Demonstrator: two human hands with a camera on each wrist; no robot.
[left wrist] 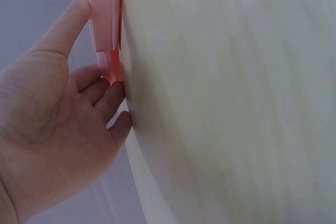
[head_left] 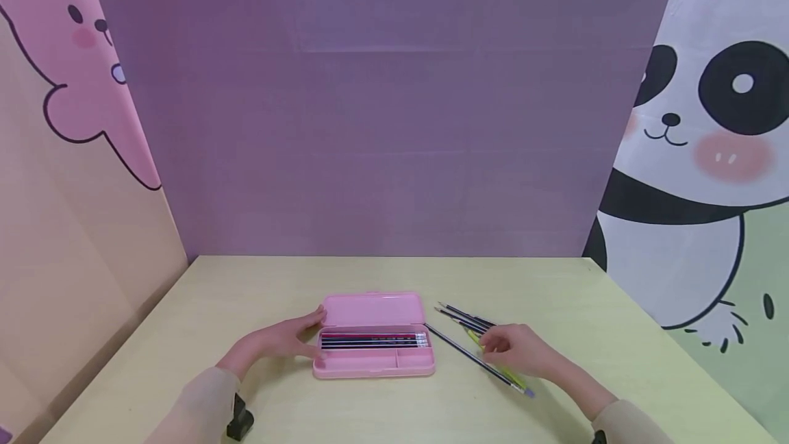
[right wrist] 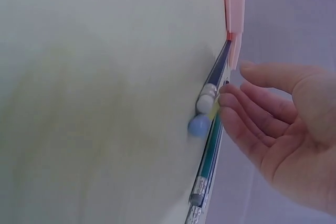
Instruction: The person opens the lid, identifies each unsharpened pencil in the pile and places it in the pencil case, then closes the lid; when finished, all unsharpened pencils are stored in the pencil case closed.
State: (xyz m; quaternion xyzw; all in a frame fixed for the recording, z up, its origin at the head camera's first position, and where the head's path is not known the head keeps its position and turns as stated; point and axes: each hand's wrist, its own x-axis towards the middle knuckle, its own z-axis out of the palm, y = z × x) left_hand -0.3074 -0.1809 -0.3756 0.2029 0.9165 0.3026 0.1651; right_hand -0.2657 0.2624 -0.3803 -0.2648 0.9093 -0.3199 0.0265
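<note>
A pink pencil case [head_left: 354, 363] lies with its lid [head_left: 372, 310] up on the far side; several dark striped pencils [head_left: 370, 342] fill its long compartment. My left hand [head_left: 285, 336] touches the case's left side, thumb at the tray's rim and a fingertip at the lid. In the left wrist view, the fingers of that hand [left wrist: 63, 103] are loosely bent. My right hand [head_left: 518, 349] is over a yellow pencil [head_left: 516, 380], fingertips at it. The right wrist view shows the right thumb [right wrist: 268, 74] apart from the fingers.
Several dark pencils [head_left: 462, 316] lie beyond my right hand. One dark pencil [head_left: 459, 347] slants from the case's right side toward the near right. The pale wooden table [head_left: 265, 279] meets a purple backdrop [head_left: 382, 156] at its far edge.
</note>
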